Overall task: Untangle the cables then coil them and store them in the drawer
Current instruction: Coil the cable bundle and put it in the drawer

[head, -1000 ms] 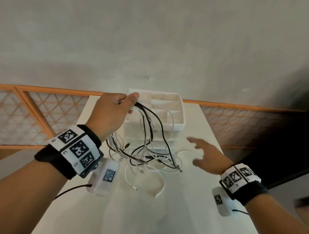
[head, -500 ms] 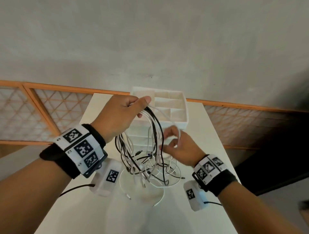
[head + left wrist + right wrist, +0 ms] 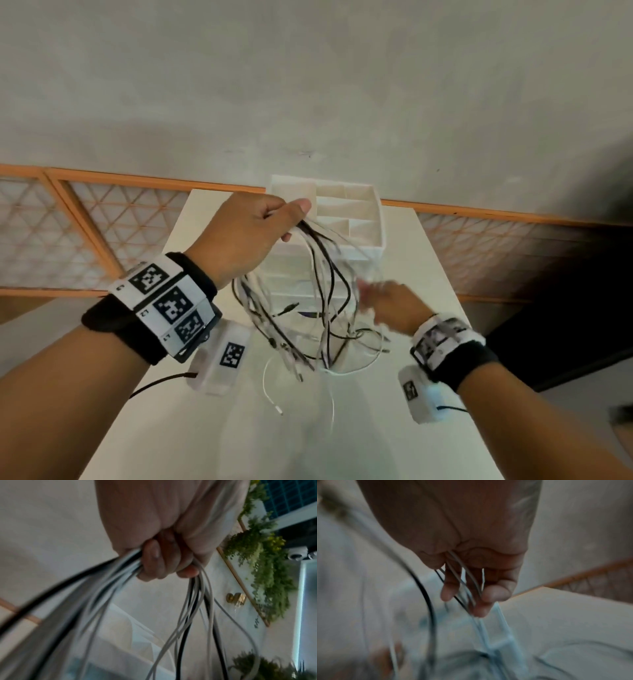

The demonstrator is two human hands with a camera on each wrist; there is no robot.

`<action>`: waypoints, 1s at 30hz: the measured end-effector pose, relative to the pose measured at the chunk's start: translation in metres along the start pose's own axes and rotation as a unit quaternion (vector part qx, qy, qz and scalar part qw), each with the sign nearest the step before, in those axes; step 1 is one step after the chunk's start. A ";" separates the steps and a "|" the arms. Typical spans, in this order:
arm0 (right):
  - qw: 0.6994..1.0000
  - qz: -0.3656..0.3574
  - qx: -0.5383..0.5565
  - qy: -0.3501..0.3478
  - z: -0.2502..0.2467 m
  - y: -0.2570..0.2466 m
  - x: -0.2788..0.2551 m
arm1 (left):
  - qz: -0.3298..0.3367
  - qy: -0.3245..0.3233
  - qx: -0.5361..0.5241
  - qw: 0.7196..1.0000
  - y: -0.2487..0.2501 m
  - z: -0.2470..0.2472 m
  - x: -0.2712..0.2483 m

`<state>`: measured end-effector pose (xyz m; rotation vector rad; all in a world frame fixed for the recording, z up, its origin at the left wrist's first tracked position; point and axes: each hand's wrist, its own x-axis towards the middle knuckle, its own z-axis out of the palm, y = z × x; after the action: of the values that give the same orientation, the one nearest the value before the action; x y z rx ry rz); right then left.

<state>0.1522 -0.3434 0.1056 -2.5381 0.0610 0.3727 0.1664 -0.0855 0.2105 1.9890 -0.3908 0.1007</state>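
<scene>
A tangle of black and white cables (image 3: 318,301) hangs from my left hand (image 3: 291,219), held up in front of the white drawer unit (image 3: 342,205). The left wrist view shows that hand's fingers (image 3: 154,559) curled round the bunched cables (image 3: 195,601). Lower and to the right, my right hand (image 3: 370,294) is blurred among the hanging strands. In the right wrist view, thin cables (image 3: 467,577) run out of the right hand (image 3: 476,599) between thumb and fingers. The cable ends trail on the white table (image 3: 421,274).
The drawer unit stands at the table's far edge, its divided top tray open to view. One white cable end (image 3: 270,387) lies on the table in front of me. An orange-framed lattice railing (image 3: 102,222) runs behind the table, below a grey wall.
My right hand came in from the right and took hold of strands in the hanging bundle; it now sits slightly lower and further right, blurred. The left hand stays raised with the bundle.
</scene>
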 end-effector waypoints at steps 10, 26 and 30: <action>0.947 0.022 0.020 0.321 -0.054 0.026 -0.017 | -0.078 0.052 0.199 0.975 -0.026 0.000 -0.001; 0.857 0.098 0.225 0.454 -0.083 0.037 -0.023 | -0.089 0.058 0.241 0.965 -0.036 -0.006 0.004; 0.922 0.105 0.142 0.346 -0.054 0.062 -0.015 | -0.091 0.108 0.175 0.974 -0.025 -0.011 0.007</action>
<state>0.1440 -0.4257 0.1198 -2.2517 0.6104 -0.4426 0.1815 -0.0677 0.1955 2.3213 -0.0492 0.2845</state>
